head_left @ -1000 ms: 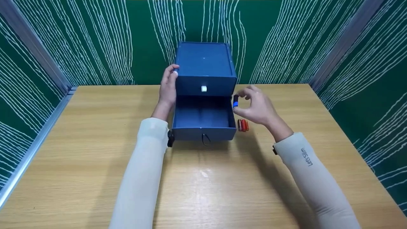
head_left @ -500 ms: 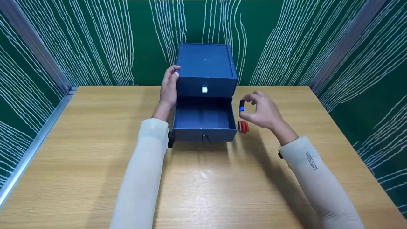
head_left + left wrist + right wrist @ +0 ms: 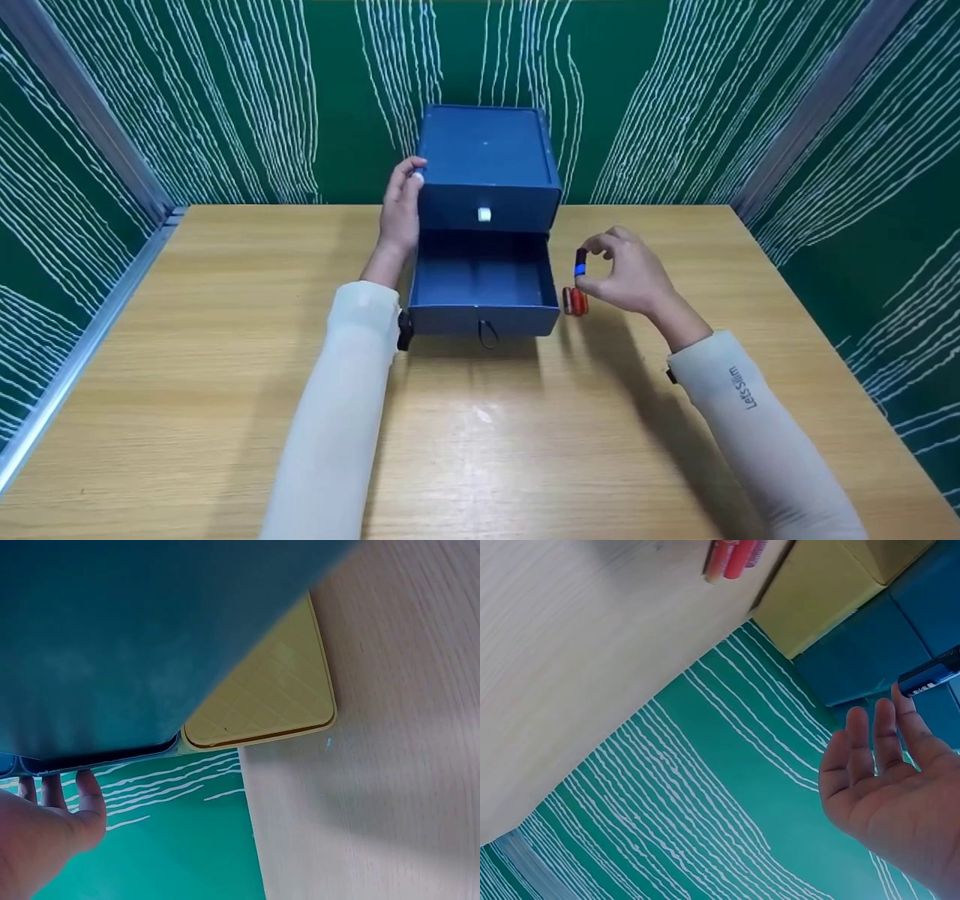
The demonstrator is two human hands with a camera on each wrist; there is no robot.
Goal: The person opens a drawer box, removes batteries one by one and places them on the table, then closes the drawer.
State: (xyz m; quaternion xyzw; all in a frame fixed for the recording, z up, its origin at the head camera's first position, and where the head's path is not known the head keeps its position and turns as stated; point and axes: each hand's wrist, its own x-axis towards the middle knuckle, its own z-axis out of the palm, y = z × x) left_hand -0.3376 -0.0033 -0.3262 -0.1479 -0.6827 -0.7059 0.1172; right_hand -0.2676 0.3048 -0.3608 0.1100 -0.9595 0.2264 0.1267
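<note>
We see the right hand [image 3: 634,274] with its thumb and pointing finger bent into a ring, pinching one little black and blue cylinder [image 3: 580,264] by its two ends; we can't tell what it is made of. It is up in the air, to the right of the box and well above the table. We see the left hand [image 3: 399,214] with its fingers mostly straight, flat on the side of a tall dark blue box [image 3: 486,142] of stiff plastic or card; it rests there and grips nothing. To do this well, we think the pinch should be firm but soft, right on the ends, so the round thing does not slip or roll, while the left hand leans lightly so the box does not slide. Now we count: two hands, two pale cloth sleeves [image 3: 341,420], and two drawers, the top one pushed in with one small white knob [image 3: 484,215], the blue bottom drawer [image 3: 450,321] pulled out with one thin black loop [image 3: 481,330]. One yellow patterned side [image 3: 262,682] shows low on the box. Beside the drawer lie what look like three small shiny reddish cylinders [image 3: 577,301] on one light brown wooden table [image 3: 480,450].
</note>
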